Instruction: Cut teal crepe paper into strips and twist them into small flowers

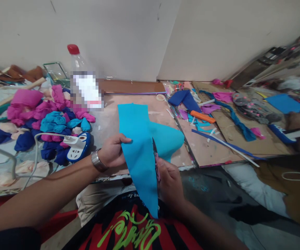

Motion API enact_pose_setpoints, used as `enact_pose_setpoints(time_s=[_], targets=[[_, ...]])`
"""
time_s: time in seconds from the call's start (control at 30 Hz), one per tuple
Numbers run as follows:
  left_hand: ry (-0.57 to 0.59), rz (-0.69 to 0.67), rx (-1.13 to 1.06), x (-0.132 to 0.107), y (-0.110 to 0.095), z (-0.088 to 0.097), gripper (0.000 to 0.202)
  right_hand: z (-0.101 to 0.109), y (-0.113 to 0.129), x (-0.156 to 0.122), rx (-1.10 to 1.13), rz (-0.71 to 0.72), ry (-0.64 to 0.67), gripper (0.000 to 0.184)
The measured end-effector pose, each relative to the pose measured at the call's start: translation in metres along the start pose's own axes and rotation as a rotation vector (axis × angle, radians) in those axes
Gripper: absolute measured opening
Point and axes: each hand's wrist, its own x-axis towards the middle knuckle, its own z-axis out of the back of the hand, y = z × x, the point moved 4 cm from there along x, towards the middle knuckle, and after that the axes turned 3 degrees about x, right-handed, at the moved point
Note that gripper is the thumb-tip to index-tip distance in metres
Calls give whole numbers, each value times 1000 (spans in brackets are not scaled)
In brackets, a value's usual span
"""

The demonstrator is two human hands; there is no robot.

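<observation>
1. Sheet [136,139], bright blue, sits between my two hands, across the near edge of the table [108,118]; pointed lower end hangs before my shirt [129,231].
2. Left hand [113,151]: gripping the sheet's left edge, thumb on top, fingers mostly hidden behind it.
3. Right hand [169,173]: closed around pink-handled scissors [157,166], blades pointing away from me, against the sheet's right side. Can't tell exactly how far the blades close; they're small and partly covered.
4. Wider flap of the same sheet spreads right, beyond the scissors.
5. Left of my left hand: power strip [77,151] with a plug in it, beside a heap of coloured bundles [53,121].
6. Right side: orange cutter [202,116] among scraps, well apart from my hands.
</observation>
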Motion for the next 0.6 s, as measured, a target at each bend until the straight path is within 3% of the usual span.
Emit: enact_pose_setpoints(time_s=[0.23,0.47,0.6], targets=[[-18,-9,-2,-1,-2,-4,47,1,1,0,-64,3,-26,58],[76,-4,-43,4,-6,-3,51,-5,6,0,-11,-59,-16,59],[38,7,-42,8,-9,3,46,-5,4,-1,8,-68,-27,61]])
